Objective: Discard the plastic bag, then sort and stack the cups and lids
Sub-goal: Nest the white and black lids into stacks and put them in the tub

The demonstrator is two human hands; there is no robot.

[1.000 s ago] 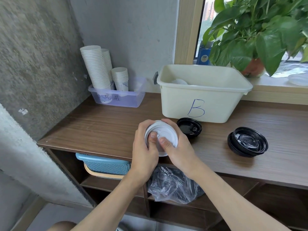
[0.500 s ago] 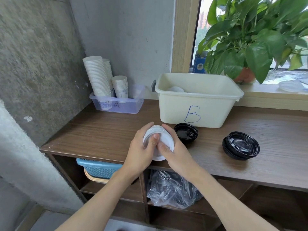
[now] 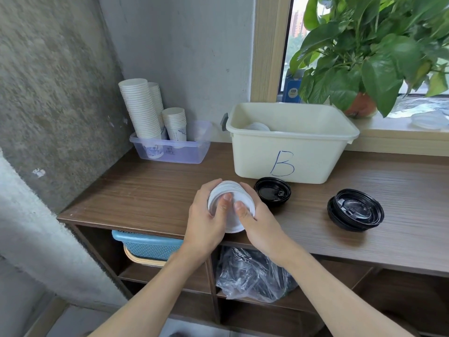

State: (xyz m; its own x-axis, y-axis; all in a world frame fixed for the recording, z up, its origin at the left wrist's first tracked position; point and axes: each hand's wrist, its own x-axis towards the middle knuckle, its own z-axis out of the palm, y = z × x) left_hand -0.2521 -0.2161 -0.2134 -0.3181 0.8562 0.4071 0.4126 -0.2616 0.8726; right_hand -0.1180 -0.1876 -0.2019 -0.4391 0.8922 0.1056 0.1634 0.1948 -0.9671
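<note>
Both hands, left hand (image 3: 206,220) and right hand (image 3: 260,227), grasp the white lid stack (image 3: 230,205) from either side, thumbs on top, likely squaring it up, just in front of the tub marked B (image 3: 291,147) above the table (image 3: 145,190).

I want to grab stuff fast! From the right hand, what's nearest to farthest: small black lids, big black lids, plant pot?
1. Small black lids, just beside the right hand holding white lids.
2. Big black lids, farther right on the counter.
3. Plant pot, back on the windowsill.
</note>
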